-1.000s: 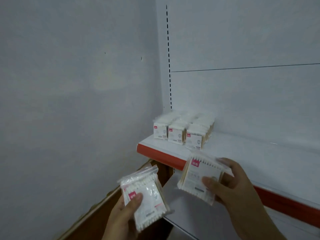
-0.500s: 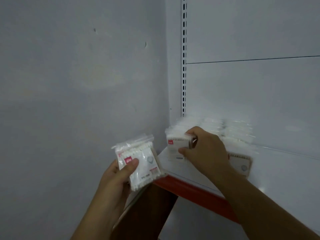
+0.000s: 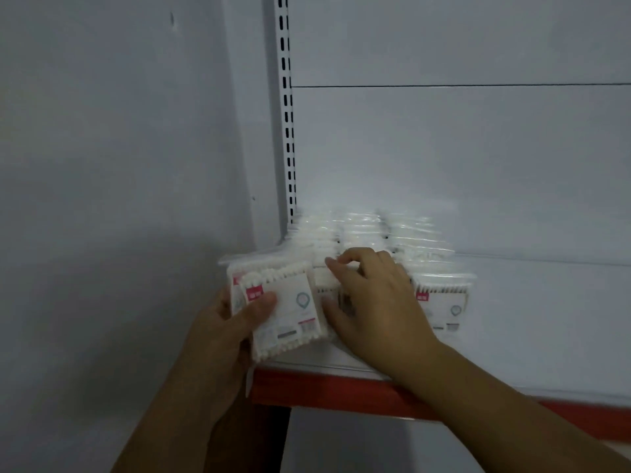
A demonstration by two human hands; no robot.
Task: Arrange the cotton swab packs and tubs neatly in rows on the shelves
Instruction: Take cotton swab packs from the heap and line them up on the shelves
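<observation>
Fingers (image 3: pixel 263 303) of the left hand (image 3: pixel 218 339) curl round a swab pack (image 3: pixel 290 308), thumb pressed on its front. The pack is held tilted at the left front corner of the shelf (image 3: pixel 529 319), near the grey wall (image 3: pixel 119 165). It carries a pink-red tag in its upper left corner with white characters too blurred to read, a teal ring mark to the right, and a dark strip of print near the bottom. A second pack (image 3: pixel 235 285) shows just behind it; I cannot tell whether the hand holds that one too.

Just to the right, the right hand (image 3: pixel 372 308) grips the middle pack (image 3: pixel 324 279) that stands on the shelf, fingers hooked over its top and thumb against its front, where a barcode-like patch shows. Behind both hands, three rows (image 3: pixel 368 230) of packs run back to the panel (image 3: pixel 444 148) beside the slotted upright (image 3: pixel 286 114). The front pack (image 3: pixel 444 305) of the right row stands upright, with the same pink-red tag and teal mark, text unreadable. A red edge (image 3: pixel 341 387) runs along the shelf front.
</observation>
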